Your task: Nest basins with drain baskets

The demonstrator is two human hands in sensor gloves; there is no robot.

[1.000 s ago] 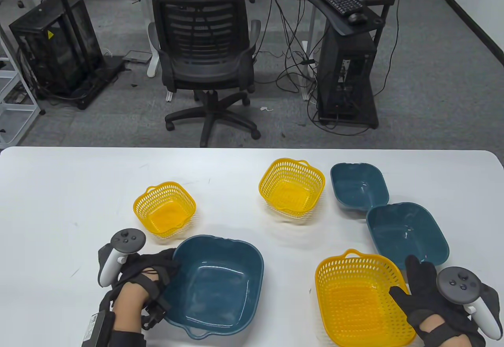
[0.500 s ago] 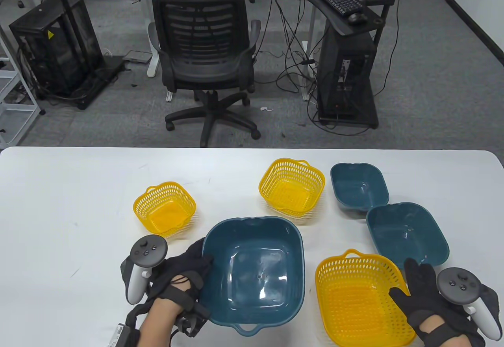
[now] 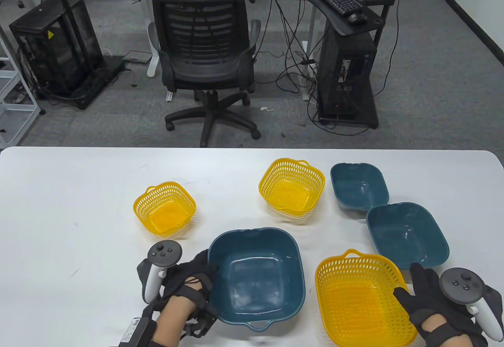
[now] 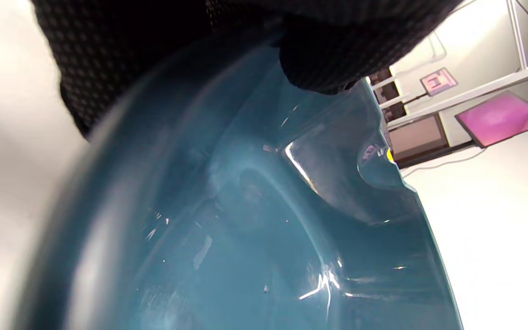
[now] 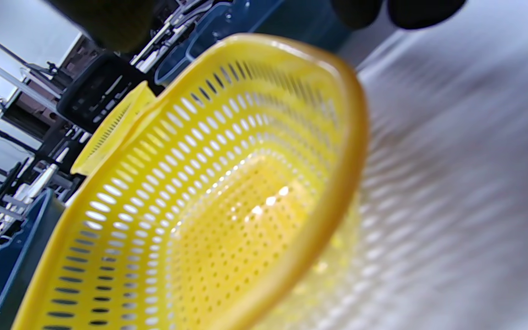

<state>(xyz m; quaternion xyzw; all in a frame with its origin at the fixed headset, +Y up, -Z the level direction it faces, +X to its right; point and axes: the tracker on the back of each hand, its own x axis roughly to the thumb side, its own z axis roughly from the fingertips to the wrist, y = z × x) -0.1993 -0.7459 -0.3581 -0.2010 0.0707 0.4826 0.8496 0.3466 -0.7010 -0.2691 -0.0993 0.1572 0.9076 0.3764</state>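
My left hand (image 3: 208, 269) grips the left rim of the large blue basin (image 3: 258, 276), which sits at the table's front centre. In the left wrist view a gloved finger (image 4: 328, 55) lies over the basin's rim (image 4: 245, 220). My right hand (image 3: 405, 282) holds the right rim of the large yellow drain basket (image 3: 360, 299), thumb inside and fingers outside. The right wrist view shows that basket (image 5: 209, 192) close up. The basin and the basket stand side by side, a small gap apart.
A small yellow basket (image 3: 164, 209) sits left of centre and a medium yellow basket (image 3: 291, 189) farther back. A small blue basin (image 3: 358, 185) and a medium blue basin (image 3: 407, 232) touch at the right. The white table (image 3: 78, 189) ends beyond them.
My left hand has carried the large blue basin to the right, close beside the large yellow basket, and lowered it. My right hand has barely shifted on the basket's rim.
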